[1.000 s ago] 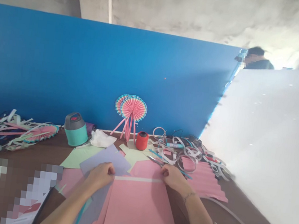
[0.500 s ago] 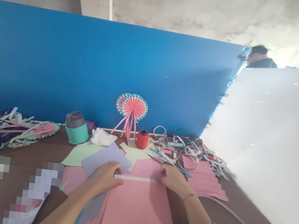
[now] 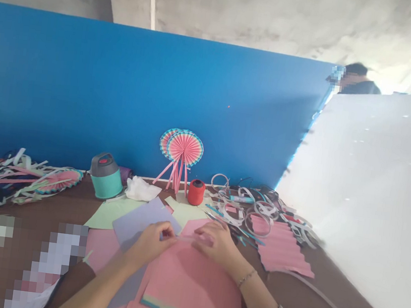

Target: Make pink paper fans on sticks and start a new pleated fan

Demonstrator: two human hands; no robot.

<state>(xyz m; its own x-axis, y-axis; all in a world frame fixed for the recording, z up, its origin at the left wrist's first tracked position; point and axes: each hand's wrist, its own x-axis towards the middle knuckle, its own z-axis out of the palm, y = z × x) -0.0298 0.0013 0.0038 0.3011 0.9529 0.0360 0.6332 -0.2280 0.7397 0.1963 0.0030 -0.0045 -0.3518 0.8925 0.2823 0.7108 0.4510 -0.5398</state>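
A pink sheet of paper with a green and blue band along its near edge lies in front of me, turned slightly askew over more pink sheets. At its far edge, my left hand pinches one end of a narrow pale strip. My right hand has its fingers bent down on the other end of that strip, a short way from the left. The fingertips partly cover the strip and the paper's edge. Scissors lie just beyond my right hand, partly hidden.
Purple paper and green paper lie to the left. A red thread spool, pink pleated fans and a teal container stand at the back. Curled strips and a pleated pink sheet are on the right.
My right hand has slid left along the strip, closer to my left hand. The top pink sheet has turned, and its banded near edge now slants down to the right.
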